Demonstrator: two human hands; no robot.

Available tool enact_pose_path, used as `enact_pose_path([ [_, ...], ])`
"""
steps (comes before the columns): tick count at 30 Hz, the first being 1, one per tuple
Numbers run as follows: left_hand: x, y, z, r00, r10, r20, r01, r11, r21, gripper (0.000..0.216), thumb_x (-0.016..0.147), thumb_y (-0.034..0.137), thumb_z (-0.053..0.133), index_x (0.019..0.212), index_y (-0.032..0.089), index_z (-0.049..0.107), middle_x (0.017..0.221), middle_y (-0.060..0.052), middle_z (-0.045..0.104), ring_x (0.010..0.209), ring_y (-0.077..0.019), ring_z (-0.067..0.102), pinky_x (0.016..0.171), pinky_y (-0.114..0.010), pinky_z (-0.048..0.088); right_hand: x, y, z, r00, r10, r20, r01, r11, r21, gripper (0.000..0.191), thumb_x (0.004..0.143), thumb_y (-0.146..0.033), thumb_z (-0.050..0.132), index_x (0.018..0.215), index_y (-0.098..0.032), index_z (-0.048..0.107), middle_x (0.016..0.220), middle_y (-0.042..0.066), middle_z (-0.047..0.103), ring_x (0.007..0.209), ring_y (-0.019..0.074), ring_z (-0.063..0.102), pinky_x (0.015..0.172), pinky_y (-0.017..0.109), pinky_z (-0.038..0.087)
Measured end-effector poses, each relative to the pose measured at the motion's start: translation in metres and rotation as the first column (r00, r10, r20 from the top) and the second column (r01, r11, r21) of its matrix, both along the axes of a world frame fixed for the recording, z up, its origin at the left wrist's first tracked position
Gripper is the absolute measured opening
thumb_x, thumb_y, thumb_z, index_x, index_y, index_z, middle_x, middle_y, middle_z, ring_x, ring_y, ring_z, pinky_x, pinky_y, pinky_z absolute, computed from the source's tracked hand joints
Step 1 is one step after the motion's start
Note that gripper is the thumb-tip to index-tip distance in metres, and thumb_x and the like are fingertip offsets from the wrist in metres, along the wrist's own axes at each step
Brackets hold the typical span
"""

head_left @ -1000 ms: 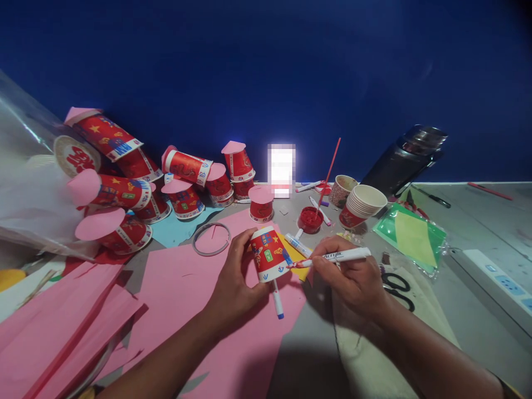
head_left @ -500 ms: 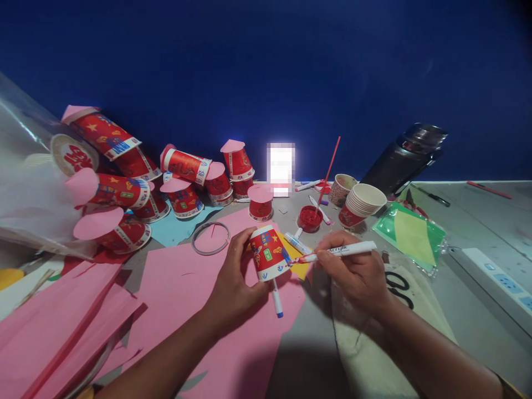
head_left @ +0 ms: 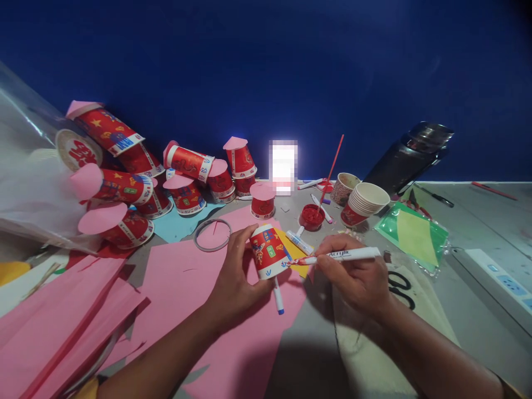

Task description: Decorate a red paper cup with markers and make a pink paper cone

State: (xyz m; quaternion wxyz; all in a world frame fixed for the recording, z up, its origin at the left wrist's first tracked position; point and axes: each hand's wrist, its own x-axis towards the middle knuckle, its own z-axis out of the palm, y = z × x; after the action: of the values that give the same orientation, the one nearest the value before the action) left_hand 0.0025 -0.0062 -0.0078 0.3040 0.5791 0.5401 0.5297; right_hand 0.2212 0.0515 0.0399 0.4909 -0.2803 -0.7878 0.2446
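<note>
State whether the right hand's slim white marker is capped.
Uncapped: the slim white marker in the right hand shows a bare, red-stained tip at the red-and-white tapered paper cup.

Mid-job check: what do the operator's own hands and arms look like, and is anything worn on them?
The left hand and right hand are ungloved, with no ring, watch or bracelet visible. Both forearms show bare. A dark edge by the right arm, at the frame's lower right, may be a sleeve; its details are unclear.
</note>
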Motion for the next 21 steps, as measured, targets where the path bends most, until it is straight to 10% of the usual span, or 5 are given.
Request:
enact_pose_path([
  [21, -0.0018, -0.0021, -0.0009, 0.991, 0.029, -0.128, -0.019, 0.997, 0.076, 0.077, 0.080, 0.031, 0.083, 0.146, 0.033, 0.044, 0.140, -0.009, 0.047, 0.130, -0.0296, 0.056, 0.100, -0.046, 0.062, 0.0002, 0.0008, -0.0003, 0.994, 0.094, 0.046, -0.101, 0.982, 0.162, 0.014, 0.086, -0.009, 0.062, 0.090, -0.021, 0.067, 0.075, 0.003, 0.073, 0.065, 0.0176, 0.068, 0.061, 0.030, 0.056],
])
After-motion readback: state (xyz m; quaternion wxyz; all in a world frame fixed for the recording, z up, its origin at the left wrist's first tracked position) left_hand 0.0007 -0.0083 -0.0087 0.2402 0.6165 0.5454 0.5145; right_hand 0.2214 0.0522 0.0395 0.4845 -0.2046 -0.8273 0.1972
